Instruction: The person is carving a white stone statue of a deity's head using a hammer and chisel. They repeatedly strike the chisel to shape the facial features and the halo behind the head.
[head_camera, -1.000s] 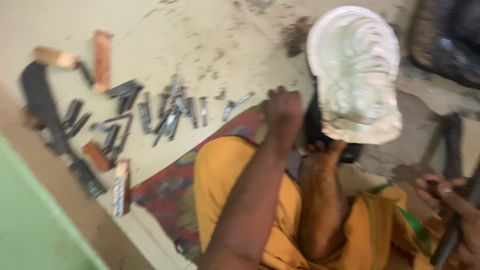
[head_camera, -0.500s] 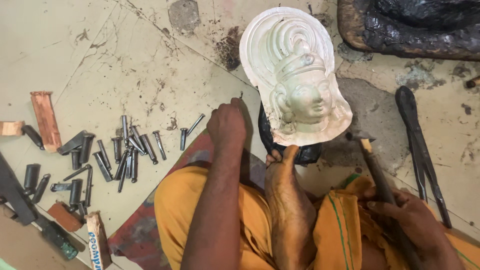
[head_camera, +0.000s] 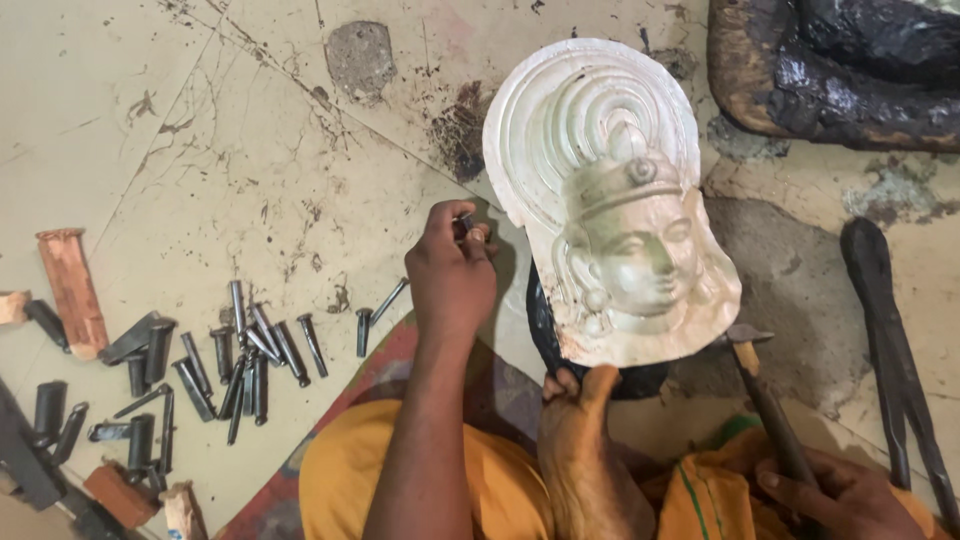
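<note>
The pale embossed metal face relief (head_camera: 610, 215) looks largely shaped; a small dark steel punch (head_camera: 466, 224) is pinched in the left hand (head_camera: 450, 275), a wooden-handled hammer (head_camera: 765, 395) gripped in the right hand (head_camera: 845, 495).

Relief face plaque (head_camera: 610, 210): pale sheet metal, dull sheen, embossed | punches (head_camera: 245, 355): dark matt steel | hammer (head_camera: 765, 400): wooden handle, metal head | floor (head_camera: 200, 150): rough, cracked, stained cement | garment (head_camera: 480, 490): orange cloth

Soft, even daylight – faint shadows, a mild sheen on the pale relief (head_camera: 610, 210), sharp focus throughout.
</note>
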